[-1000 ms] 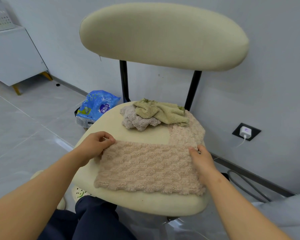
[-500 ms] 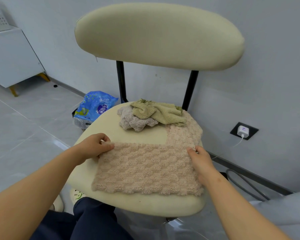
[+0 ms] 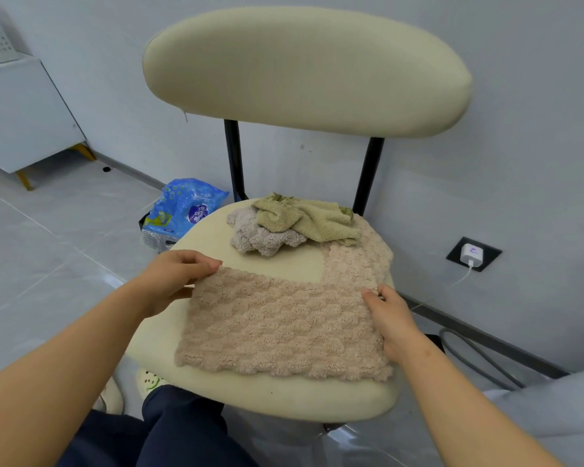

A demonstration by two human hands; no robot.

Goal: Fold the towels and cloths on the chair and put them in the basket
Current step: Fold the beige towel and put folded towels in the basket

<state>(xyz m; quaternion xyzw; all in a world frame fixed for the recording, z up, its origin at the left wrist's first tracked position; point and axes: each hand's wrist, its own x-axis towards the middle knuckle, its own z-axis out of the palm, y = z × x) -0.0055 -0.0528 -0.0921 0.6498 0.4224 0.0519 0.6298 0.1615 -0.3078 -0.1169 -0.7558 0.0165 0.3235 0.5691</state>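
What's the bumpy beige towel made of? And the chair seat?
The beige towel looks like soft fleece or microfibre: matte, fuzzy pile in puffy raised rows. The chair seat looks like padding under smooth cream leather or vinyl, which one I can't tell: rounded edges, no weave, a slight sheen.

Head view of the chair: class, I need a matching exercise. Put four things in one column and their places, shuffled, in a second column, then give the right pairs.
Column 1
1 beige towel
2 green cloth
3 grey cloth
4 blue bag

Column 2
A off the seat, down beside the chair
B spread across the front of the seat
C on top of another cloth at the back of the seat
D partly under another cloth

Pairs: 1-B, 2-C, 3-D, 4-A
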